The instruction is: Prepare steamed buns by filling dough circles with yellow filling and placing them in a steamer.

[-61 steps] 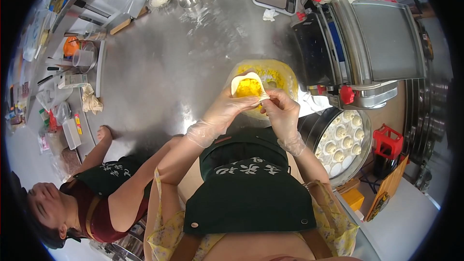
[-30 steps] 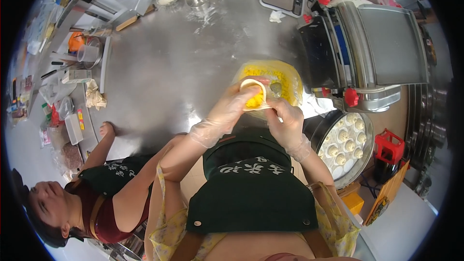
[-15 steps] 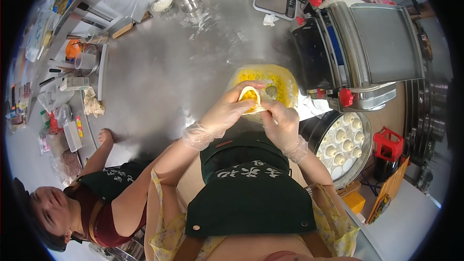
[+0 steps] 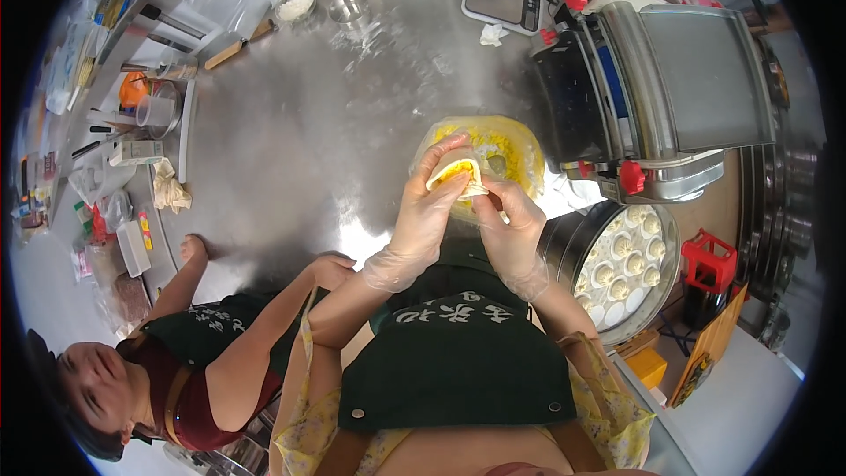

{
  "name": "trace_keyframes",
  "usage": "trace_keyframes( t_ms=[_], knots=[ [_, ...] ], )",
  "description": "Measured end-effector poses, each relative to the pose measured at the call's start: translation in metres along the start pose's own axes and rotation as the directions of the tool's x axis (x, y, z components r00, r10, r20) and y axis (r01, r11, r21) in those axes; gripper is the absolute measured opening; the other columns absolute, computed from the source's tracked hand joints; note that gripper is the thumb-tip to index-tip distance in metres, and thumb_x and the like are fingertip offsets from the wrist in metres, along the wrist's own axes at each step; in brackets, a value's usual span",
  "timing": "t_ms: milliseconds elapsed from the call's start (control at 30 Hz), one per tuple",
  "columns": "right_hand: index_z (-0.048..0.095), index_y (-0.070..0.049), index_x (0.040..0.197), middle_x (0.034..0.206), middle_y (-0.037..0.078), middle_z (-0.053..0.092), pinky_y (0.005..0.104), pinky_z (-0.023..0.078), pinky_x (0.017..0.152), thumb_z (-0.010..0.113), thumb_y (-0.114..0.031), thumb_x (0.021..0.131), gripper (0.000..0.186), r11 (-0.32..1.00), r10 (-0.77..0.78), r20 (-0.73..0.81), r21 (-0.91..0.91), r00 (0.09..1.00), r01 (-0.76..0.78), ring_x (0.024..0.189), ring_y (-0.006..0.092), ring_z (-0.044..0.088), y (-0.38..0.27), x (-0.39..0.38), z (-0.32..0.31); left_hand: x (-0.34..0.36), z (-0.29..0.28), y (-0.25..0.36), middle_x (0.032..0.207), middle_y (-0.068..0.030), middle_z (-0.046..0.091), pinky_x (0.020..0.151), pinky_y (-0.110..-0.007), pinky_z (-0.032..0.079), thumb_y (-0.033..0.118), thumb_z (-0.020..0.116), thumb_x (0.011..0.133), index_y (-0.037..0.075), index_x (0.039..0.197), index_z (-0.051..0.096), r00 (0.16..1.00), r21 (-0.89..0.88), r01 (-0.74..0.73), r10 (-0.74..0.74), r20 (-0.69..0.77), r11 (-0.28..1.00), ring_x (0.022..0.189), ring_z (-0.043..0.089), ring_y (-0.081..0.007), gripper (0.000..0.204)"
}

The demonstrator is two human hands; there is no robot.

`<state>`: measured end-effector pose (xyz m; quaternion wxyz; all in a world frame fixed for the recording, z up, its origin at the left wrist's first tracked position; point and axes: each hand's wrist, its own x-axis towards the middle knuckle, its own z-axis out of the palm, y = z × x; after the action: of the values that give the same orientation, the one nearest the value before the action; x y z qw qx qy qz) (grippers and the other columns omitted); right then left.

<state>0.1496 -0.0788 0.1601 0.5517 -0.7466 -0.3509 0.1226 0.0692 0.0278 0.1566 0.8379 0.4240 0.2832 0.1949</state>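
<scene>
While your left hand [image 4: 427, 203] cups the dumpling [image 4: 456, 174], the fingers [image 4: 493, 203] of your right hand [image 4: 511, 225] pinch its edge above the filling bowl [image 4: 520, 145].

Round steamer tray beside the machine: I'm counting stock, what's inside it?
The steamer tray holds rows of pale dumplings. Its near-left part is hidden behind the right hand.

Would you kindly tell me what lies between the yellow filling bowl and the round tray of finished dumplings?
In the head view, only a strip of bare steel table separates the filling bowl from the dumpling tray.
</scene>
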Motion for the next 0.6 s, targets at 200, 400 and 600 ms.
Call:
trace_keyframes(
  t_ms=[200,400,600],
  knots=[
    [0.063,-0.004,0.098,0.087,0.012,0.068,0.0305,0.052,0.059,0.073,0.005,0.076,0.025,0.970,-0.207,0.038,-0.124,0.978,0.210,0.070,0.0221,0.068,0.008,0.004,-0.003,-0.004,0.003,0.004,0.140,-0.0095,0.045,0.107,-0.032,0.038,0.006,0.055,0.094,0.001,0.137,0.043,0.999,-0.062,-0.031,0.030,-0.029,0.998,0.126,0.046,-0.0171,0.045],
    [0.062,-0.004,0.102,0.085,0.011,0.068,0.0311,0.052,0.056,0.073,0.005,0.075,0.030,0.987,-0.156,0.020,-0.031,0.988,0.156,0.065,0.0222,0.068,0.003,0.000,0.001,-0.007,0.004,0.003,0.135,-0.0080,0.053,0.108,-0.031,0.036,0.006,0.055,0.094,0.004,0.130,0.056,0.995,-0.130,0.013,-0.025,-0.092,0.991,0.126,0.048,-0.0174,0.035],
    [0.060,-0.004,0.106,0.081,0.010,0.066,0.0323,0.051,0.053,0.073,0.002,0.076,0.033,0.963,-0.207,0.143,-0.144,0.968,0.227,0.060,0.0227,0.065,0.004,0.006,-0.008,-0.007,-0.002,0.004,0.130,-0.0082,0.057,0.108,-0.031,0.036,0.005,0.053,0.095,0.002,0.126,0.057,0.997,0.107,-0.077,0.077,-0.002,0.991,0.124,0.050,-0.0179,0.032]
  ],
)
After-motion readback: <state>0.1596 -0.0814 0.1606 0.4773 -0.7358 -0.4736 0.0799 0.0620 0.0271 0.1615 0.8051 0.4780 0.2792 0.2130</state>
